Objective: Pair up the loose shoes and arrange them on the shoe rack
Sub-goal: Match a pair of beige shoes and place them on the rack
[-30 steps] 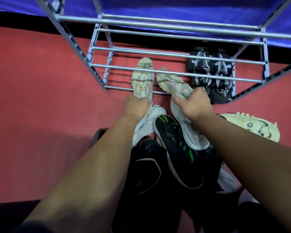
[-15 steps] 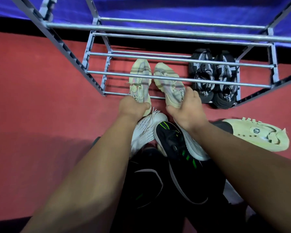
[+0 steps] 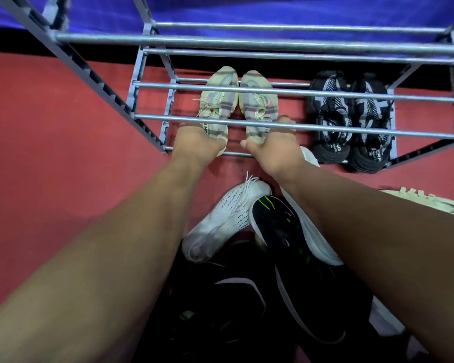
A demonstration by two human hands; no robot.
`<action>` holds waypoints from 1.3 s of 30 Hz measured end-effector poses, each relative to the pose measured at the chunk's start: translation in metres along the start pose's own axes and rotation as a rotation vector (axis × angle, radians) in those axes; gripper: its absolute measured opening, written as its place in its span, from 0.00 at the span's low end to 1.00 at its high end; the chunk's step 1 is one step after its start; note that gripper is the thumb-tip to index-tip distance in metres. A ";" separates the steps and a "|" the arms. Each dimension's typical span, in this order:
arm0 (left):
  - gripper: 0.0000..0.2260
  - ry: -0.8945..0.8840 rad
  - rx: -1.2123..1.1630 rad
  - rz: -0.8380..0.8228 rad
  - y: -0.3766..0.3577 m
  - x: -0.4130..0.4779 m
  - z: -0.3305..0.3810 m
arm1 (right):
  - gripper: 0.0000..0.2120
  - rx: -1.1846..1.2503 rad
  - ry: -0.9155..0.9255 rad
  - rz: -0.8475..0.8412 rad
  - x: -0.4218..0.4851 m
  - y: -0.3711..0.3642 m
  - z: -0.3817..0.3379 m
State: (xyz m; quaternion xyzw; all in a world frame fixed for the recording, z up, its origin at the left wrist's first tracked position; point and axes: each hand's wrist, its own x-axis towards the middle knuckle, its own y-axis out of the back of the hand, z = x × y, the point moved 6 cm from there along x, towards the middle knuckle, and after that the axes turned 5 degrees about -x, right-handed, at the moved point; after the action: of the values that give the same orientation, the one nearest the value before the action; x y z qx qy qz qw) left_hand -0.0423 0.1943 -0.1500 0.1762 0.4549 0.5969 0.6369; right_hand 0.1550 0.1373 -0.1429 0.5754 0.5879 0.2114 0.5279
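A grey metal shoe rack (image 3: 247, 45) stands ahead with several bar tiers. Two cream striped sneakers lie side by side on its bottom tier, toes pointing away. My left hand (image 3: 197, 141) grips the heel of the left cream sneaker (image 3: 216, 100). My right hand (image 3: 273, 150) grips the heel of the right cream sneaker (image 3: 258, 103). A pair of black and white sneakers (image 3: 349, 121) sits at the right end of the same tier. Loose shoes lie on the floor between my arms: a white knit sneaker (image 3: 226, 218), a black sneaker with green marks (image 3: 286, 231) and more dark shoes below.
A pale cream shoe (image 3: 430, 203) lies on the red floor (image 3: 63, 166) at the right, partly behind my right arm. A blue fabric wall (image 3: 273, 9) runs behind the rack. The rack's left side frame (image 3: 89, 74) slants across the upper left.
Both hands have pushed the two cream sneakers forward onto the bottom tier. The right sneaker has straightened so the pair lies parallel and close together.
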 end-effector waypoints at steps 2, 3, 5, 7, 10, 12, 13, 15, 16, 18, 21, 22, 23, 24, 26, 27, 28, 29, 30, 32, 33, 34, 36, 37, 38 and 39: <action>0.23 -0.024 0.032 -0.008 -0.003 0.001 -0.002 | 0.25 -0.027 0.026 -0.048 0.004 -0.006 -0.001; 0.23 -0.030 0.021 -0.008 -0.005 0.002 -0.004 | 0.23 -0.021 0.039 -0.042 0.005 -0.009 0.000; 0.22 -0.037 0.001 -0.004 -0.006 0.004 -0.009 | 0.22 0.037 0.043 -0.010 0.006 -0.012 0.004; 0.24 -0.036 -0.008 -0.004 -0.005 0.006 -0.013 | 0.22 0.120 0.032 0.017 0.005 -0.015 0.009; 0.26 -0.023 -0.047 -0.006 -0.006 0.006 -0.013 | 0.22 0.183 0.043 0.080 0.004 -0.015 0.013; 0.29 -0.052 -0.035 -0.006 -0.008 0.004 -0.008 | 0.23 0.179 0.046 0.109 0.004 -0.016 0.013; 0.30 -0.070 -0.010 -0.009 -0.010 0.003 -0.006 | 0.24 0.161 0.048 0.106 0.005 -0.018 0.013; 0.29 -0.077 0.017 -0.008 -0.010 0.003 -0.005 | 0.23 0.138 0.046 0.098 0.006 -0.021 0.012; 0.28 -0.068 0.006 0.001 -0.009 0.003 -0.006 | 0.23 0.155 0.047 0.102 0.007 -0.020 0.012; 0.25 -0.045 -0.050 0.034 -0.004 0.006 -0.008 | 0.25 0.199 0.067 0.111 0.008 -0.016 0.010; 0.25 -0.041 -0.093 0.098 0.003 0.005 -0.010 | 0.25 0.135 0.136 0.069 0.012 -0.009 0.001; 0.24 -0.050 -0.085 0.109 0.005 0.005 -0.011 | 0.24 0.110 0.144 0.033 0.014 -0.010 -0.002; 0.21 -0.062 -0.067 0.109 0.007 0.007 -0.012 | 0.24 0.084 0.146 -0.007 0.015 -0.012 -0.004; 0.17 -0.072 -0.048 0.103 0.009 0.008 -0.014 | 0.24 0.056 0.144 -0.041 0.017 -0.014 -0.006; 0.17 -0.070 -0.026 0.096 0.013 0.012 -0.021 | 0.23 0.025 0.127 -0.069 0.018 -0.018 -0.009; 0.20 -0.063 -0.016 0.090 0.014 0.013 -0.025 | 0.24 0.036 0.118 -0.068 0.017 -0.019 -0.010; 0.21 -0.061 -0.009 0.082 0.015 0.014 -0.028 | 0.25 0.064 0.115 -0.063 0.016 -0.020 -0.012; 0.22 -0.064 -0.007 0.079 0.015 0.014 -0.029 | 0.25 0.100 0.119 -0.058 0.015 -0.021 -0.015; 0.23 -0.064 -0.013 0.078 0.014 0.013 -0.029 | 0.24 0.129 0.132 -0.052 0.014 -0.021 -0.019; 0.24 -0.067 -0.026 0.084 0.013 0.013 -0.029 | 0.23 0.133 0.160 -0.047 0.013 -0.022 -0.026; 0.26 -0.067 -0.028 0.085 0.013 0.013 -0.029 | 0.23 0.129 0.156 -0.055 0.012 -0.025 -0.028; 0.27 -0.066 -0.035 0.076 0.013 0.012 -0.030 | 0.24 0.136 0.137 -0.073 0.012 -0.027 -0.028; 0.27 -0.068 -0.046 0.033 0.015 0.011 -0.033 | 0.28 0.152 0.099 -0.117 0.012 -0.032 -0.028; 0.27 -0.076 -0.037 0.015 0.016 0.011 -0.035 | 0.29 0.159 0.092 -0.133 0.012 -0.033 -0.027; 0.26 -0.085 -0.023 0.007 0.019 0.009 -0.037 | 0.30 0.166 0.089 -0.151 0.012 -0.033 -0.026; 0.24 -0.097 -0.011 0.009 0.020 0.007 -0.038 | 0.31 0.167 0.092 -0.165 0.011 -0.033 -0.024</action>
State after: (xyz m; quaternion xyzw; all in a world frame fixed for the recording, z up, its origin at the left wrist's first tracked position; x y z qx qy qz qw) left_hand -0.0858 0.1934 -0.1573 0.2037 0.4194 0.5929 0.6565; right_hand 0.1219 0.1479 -0.1666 0.5566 0.6724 0.1438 0.4664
